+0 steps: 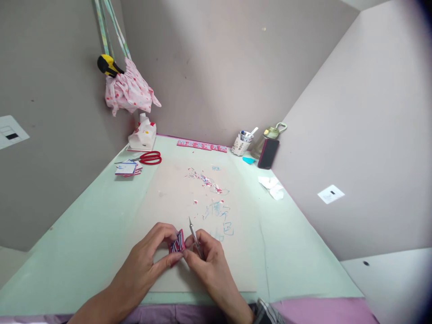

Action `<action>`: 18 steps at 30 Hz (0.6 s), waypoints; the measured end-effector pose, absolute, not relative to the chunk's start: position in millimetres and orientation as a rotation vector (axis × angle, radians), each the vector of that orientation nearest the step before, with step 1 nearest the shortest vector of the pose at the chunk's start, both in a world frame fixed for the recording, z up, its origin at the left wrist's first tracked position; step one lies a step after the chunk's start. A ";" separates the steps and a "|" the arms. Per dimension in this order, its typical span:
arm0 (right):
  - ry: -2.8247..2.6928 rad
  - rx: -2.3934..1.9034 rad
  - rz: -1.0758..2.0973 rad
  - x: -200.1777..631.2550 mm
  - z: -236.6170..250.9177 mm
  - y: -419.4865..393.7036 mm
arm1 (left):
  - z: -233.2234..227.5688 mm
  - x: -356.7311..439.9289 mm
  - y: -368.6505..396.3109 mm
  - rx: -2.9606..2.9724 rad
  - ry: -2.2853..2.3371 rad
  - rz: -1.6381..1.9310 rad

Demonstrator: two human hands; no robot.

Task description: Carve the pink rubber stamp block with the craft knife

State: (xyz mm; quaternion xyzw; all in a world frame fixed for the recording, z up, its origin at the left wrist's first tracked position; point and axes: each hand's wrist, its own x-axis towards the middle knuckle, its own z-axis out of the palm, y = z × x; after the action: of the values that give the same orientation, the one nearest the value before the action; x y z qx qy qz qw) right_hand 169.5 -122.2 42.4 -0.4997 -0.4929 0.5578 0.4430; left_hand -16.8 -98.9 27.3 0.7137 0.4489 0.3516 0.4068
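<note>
Between the thumb and fingers of my left hand (pixel 150 249) is a small square piece of card (pixel 177 243), red with white and dark blue cut shapes. My right hand (pixel 211 256) grips a slim silver craft knife (pixel 193 231), its pointed tip up and away from me. The right thumb and a fingertip also touch the card's right edge. Both hands are just above the pale cutting board (pixel 162 281). Beyond them on the board lie red, white and blue paper scraps (pixel 205 180).
Red-handled scissors (pixel 150 157) and stacked cards (pixel 126 168) lie at left, near a tissue pack (pixel 144 135). A row of red cut cards (pixel 201 146) runs along the back. At right stand a pen cup (pixel 241 144), a bottle (pixel 266 137) and a phone (pixel 268 154), with crumpled tissue (pixel 272 186) nearer.
</note>
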 end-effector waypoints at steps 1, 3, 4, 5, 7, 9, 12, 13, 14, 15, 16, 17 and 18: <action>-1.228 -1.247 1.385 169.7 42.5 -122.5 | 28.5 -16.7 -97.9 1.790 1.119 0.879; -1.238 -1.271 1.387 170.3 42.2 -123.2 | 31.0 -17.0 -95.3 1.780 1.098 0.870; -1.242 -1.282 1.384 170.6 42.0 -123.4 | 32.4 -17.2 -93.9 1.785 1.086 0.862; -1.245 -1.292 1.379 170.8 41.8 -123.4 | 33.6 -17.4 -92.7 1.798 1.072 0.846; -1.247 -1.291 1.372 170.8 41.7 -123.4 | 35.7 -17.7 -91.2 1.846 1.049 0.807; -1.240 -1.257 1.370 170.1 41.9 -123.1 | 36.6 -17.4 -91.1 1.907 1.037 0.769; -1.205 -1.177 1.377 167.7 41.8 -122.5 | 35.9 -15.9 -93.1 1.981 1.039 0.752; -1.186 -1.154 1.381 166.8 41.6 -122.3 | 35.2 -15.2 -93.9 1.995 1.040 0.753; -1.165 -1.139 1.387 166.0 41.1 -122.1 | 34.4 -14.4 -94.7 2.004 1.037 0.755; -1.148 -1.131 1.393 165.3 40.5 -121.9 | 33.5 -13.7 -95.4 2.009 1.032 0.756; -1.137 -1.129 1.399 164.8 39.8 -121.7 | 32.6 -12.9 -95.9 2.012 1.025 0.754; -1.133 -1.129 1.406 164.5 39.0 -121.6 | 31.5 -12.2 -96.2 2.012 1.022 0.752; -1.131 -1.129 1.411 164.4 38.2 -121.4 | 30.3 -11.6 -96.3 2.010 1.023 0.752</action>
State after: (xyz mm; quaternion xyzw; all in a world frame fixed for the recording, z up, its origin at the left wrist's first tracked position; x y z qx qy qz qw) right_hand 164.4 -121.4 38.2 -0.4637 -0.4644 0.5793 0.4835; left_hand -11.6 -96.3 30.3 0.7844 0.3994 0.2937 0.3727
